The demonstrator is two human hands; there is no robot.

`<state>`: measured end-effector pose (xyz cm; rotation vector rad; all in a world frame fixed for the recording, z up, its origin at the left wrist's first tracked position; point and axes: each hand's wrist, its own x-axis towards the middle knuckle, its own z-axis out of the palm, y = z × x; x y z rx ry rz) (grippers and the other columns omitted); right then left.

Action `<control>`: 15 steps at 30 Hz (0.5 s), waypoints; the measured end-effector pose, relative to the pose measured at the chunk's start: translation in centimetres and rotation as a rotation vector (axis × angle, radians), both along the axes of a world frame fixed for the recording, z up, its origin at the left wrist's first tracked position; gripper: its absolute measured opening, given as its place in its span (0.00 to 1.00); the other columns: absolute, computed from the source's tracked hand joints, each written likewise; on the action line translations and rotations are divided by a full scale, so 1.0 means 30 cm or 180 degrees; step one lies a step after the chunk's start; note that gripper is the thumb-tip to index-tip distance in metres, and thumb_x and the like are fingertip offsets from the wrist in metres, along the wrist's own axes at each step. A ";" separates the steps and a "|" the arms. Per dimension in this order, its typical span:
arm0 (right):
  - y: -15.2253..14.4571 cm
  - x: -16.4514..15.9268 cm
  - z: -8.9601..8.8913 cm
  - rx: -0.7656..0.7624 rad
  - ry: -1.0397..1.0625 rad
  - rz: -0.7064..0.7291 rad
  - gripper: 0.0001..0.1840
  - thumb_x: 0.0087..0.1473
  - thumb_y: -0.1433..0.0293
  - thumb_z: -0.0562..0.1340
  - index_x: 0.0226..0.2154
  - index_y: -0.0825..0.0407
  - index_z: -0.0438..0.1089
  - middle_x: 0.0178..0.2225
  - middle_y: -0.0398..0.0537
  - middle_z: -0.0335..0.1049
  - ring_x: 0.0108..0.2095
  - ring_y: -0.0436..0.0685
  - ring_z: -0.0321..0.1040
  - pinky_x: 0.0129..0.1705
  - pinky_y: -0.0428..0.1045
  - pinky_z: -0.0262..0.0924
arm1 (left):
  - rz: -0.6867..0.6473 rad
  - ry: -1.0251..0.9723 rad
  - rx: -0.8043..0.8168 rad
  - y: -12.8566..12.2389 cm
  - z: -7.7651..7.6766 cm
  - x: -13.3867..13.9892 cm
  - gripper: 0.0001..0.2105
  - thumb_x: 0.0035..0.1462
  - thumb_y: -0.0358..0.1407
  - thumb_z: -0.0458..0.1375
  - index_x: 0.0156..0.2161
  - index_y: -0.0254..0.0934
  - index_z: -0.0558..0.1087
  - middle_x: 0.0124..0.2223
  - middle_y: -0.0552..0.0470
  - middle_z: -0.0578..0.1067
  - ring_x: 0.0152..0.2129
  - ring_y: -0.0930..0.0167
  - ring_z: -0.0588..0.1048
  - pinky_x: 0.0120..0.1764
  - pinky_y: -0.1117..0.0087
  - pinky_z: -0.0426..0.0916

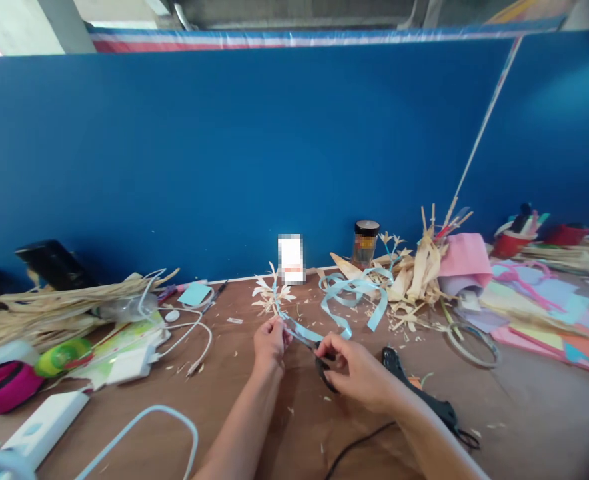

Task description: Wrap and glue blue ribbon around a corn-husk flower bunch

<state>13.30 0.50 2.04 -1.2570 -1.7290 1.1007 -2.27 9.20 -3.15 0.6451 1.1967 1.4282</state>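
My left hand [270, 341] is closed in a pinch around the lower stem of a small husk flower [273, 293], a spray of pale, pointed petals with light blue on its stem. From that stem a light blue ribbon [304, 331] runs right and curls over the table behind my hands. My right hand [352, 367] is closed on black-handled scissors [324, 373]. Their blades point left, toward the ribbon and stem close to my left fingertips; whether they touch the ribbon I cannot tell. A black glue gun [419, 390] lies just right of my right hand.
Dried husks [417, 273] and a jar with a black lid [366, 243] stand behind on the right, near a tape ring [473, 345] and coloured sheets [534, 313]. Left are more husks [49, 303], white cables [194, 327] and a power strip [44, 427]. A blue panel [224, 147] closes the back.
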 end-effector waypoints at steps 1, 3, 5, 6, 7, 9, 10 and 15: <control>-0.009 0.004 0.012 -0.0042 0.0027 0.0015 0.11 0.41 0.76 0.56 0.32 0.51 0.64 0.27 0.41 0.69 0.27 0.50 0.62 0.28 0.43 0.52 | 0.0038 0.0001 -0.0006 0.001 -0.003 -0.001 0.12 0.34 0.40 0.60 0.19 0.34 0.63 0.13 0.61 0.61 0.10 0.81 0.60 0.17 0.78 0.55; -0.030 0.015 0.030 -0.0137 0.0018 0.0023 0.09 0.43 0.75 0.56 0.31 0.51 0.64 0.24 0.41 0.69 0.25 0.50 0.62 0.26 0.43 0.51 | 0.0082 0.0010 -0.0008 -0.002 -0.003 0.001 0.11 0.34 0.39 0.60 0.19 0.34 0.64 0.15 0.61 0.63 0.12 0.80 0.62 0.18 0.77 0.57; -0.051 0.031 0.038 -0.0094 -0.0218 -0.0009 0.06 0.43 0.72 0.58 0.29 0.50 0.66 0.24 0.42 0.70 0.25 0.52 0.63 0.25 0.44 0.50 | 0.0119 0.0020 -0.0008 -0.009 0.003 0.003 0.09 0.36 0.38 0.59 0.21 0.34 0.65 0.16 0.60 0.64 0.13 0.80 0.64 0.19 0.77 0.58; -0.061 0.042 0.039 -0.0021 -0.0414 -0.0030 0.04 0.43 0.71 0.59 0.27 0.50 0.68 0.24 0.42 0.70 0.25 0.52 0.63 0.25 0.45 0.50 | 0.0139 0.0026 -0.0012 -0.012 0.008 0.003 0.08 0.37 0.37 0.58 0.21 0.34 0.65 0.16 0.60 0.64 0.13 0.80 0.64 0.19 0.77 0.59; -0.069 0.052 0.037 0.0060 -0.0623 -0.0026 0.04 0.42 0.71 0.60 0.26 0.50 0.69 0.24 0.43 0.70 0.25 0.52 0.63 0.25 0.45 0.50 | 0.0159 0.0033 -0.0018 -0.014 0.014 0.002 0.08 0.37 0.37 0.58 0.21 0.35 0.65 0.16 0.61 0.64 0.14 0.80 0.64 0.20 0.77 0.59; -0.083 0.074 0.032 0.0179 -0.0974 0.0056 0.04 0.40 0.72 0.61 0.24 0.49 0.71 0.23 0.43 0.70 0.24 0.52 0.62 0.26 0.45 0.50 | 0.0148 0.0057 -0.0046 -0.015 0.028 -0.007 0.06 0.38 0.36 0.58 0.22 0.35 0.66 0.16 0.60 0.64 0.14 0.79 0.65 0.20 0.77 0.60; -0.088 0.084 0.030 0.0180 -0.1084 0.0114 0.05 0.39 0.72 0.61 0.24 0.49 0.71 0.23 0.43 0.70 0.24 0.52 0.63 0.25 0.45 0.50 | 0.0107 0.0077 -0.0072 -0.013 0.035 -0.015 0.06 0.38 0.35 0.58 0.22 0.34 0.66 0.16 0.60 0.64 0.14 0.79 0.65 0.20 0.77 0.61; -0.090 0.130 0.038 -0.0158 -0.1205 0.0402 0.06 0.38 0.73 0.61 0.24 0.50 0.72 0.22 0.43 0.70 0.23 0.50 0.64 0.22 0.43 0.50 | -0.0149 0.0285 -0.0207 0.001 0.061 -0.059 0.05 0.37 0.32 0.58 0.20 0.33 0.66 0.15 0.57 0.66 0.12 0.78 0.64 0.18 0.76 0.60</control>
